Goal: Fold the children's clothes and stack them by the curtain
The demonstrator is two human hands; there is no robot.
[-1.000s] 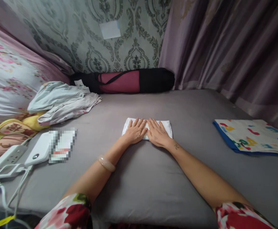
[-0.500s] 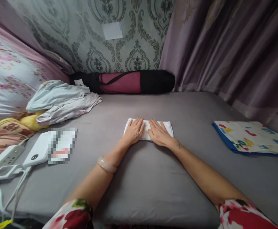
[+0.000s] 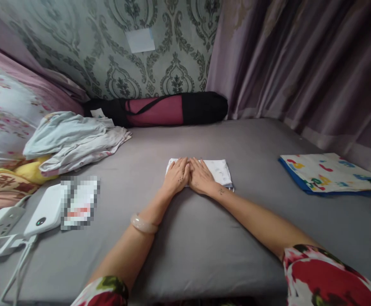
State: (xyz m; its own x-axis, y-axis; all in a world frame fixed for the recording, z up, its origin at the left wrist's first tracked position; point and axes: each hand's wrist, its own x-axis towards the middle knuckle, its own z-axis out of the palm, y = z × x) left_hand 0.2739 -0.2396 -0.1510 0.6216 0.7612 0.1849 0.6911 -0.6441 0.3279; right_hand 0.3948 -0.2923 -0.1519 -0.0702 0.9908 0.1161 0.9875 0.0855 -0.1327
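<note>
A small white folded cloth [image 3: 221, 171] lies flat on the grey sheet in front of me. My left hand [image 3: 176, 175] rests palm down on its left part, fingers stretched forward. Beside it, my right hand [image 3: 201, 175] lies flat on the middle of the cloth, its fingers out and its edge touching the left hand. Faint printed marks show on the uncovered right part of the cloth. The palms and the cloth beneath them are hidden.
At the right lies a folded colourful cloth [image 3: 328, 172] with blue edging. A long black and maroon bag [image 3: 155, 111] lies along the wall. On the left are crumpled clothes [image 3: 73, 136], a white power bank [image 3: 46, 210], and a power strip [image 3: 2, 223] with cables.
My right hand has slid left across the cloth until it meets my left hand, uncovering the cloth's right part. The camera view has turned slightly.
</note>
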